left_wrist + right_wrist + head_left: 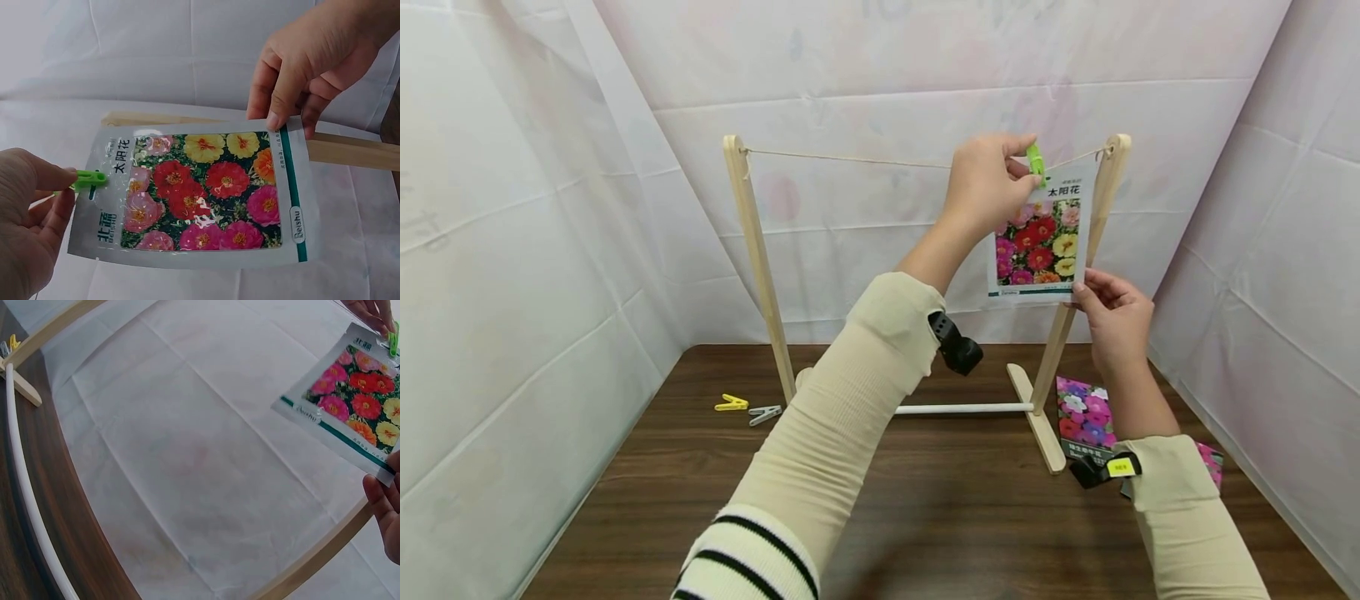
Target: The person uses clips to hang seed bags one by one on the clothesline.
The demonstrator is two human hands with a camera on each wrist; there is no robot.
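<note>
The left arm (842,400) reaches forward and up, slanting toward the right, and ends in the higher of the two hands: the left hand (988,183) pinches between thumb and fingers. The right arm (1180,517) rises more steeply (its wrist bare, like the left one), and the right hand (1120,325), lower and farther right, pinches too, thumb toward the head view.

We are facing creased white cloth (850,258) on three sides; we are looking down on a dark wooden table (955,508).
</note>
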